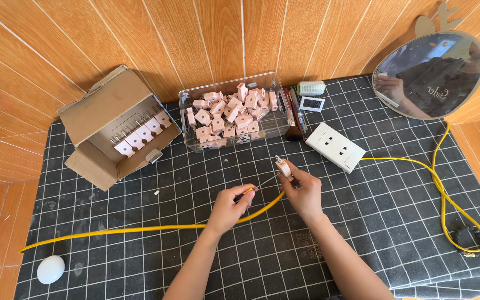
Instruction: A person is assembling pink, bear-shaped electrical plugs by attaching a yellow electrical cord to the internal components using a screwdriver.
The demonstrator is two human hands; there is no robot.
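My left hand (pixel 230 208) pinches the end of a yellow cable (pixel 140 229) that runs off to the left across the checked mat; thin bare wires stick out from the cable end toward the right. My right hand (pixel 305 191) holds a small pale pink plug (pixel 283 166) upright, its metal prongs pointing up. The wire tips reach the base of the plug between the two hands.
A clear plastic box (pixel 233 114) of several pink plug parts stands behind. An open cardboard box (pixel 115 125) with plugs lies at the left. A white socket strip (pixel 335 146) with a yellow cord (pixel 443 200), a mirror (pixel 431 75), a white egg-shaped object (pixel 50 269), a thread spool (pixel 310 88).
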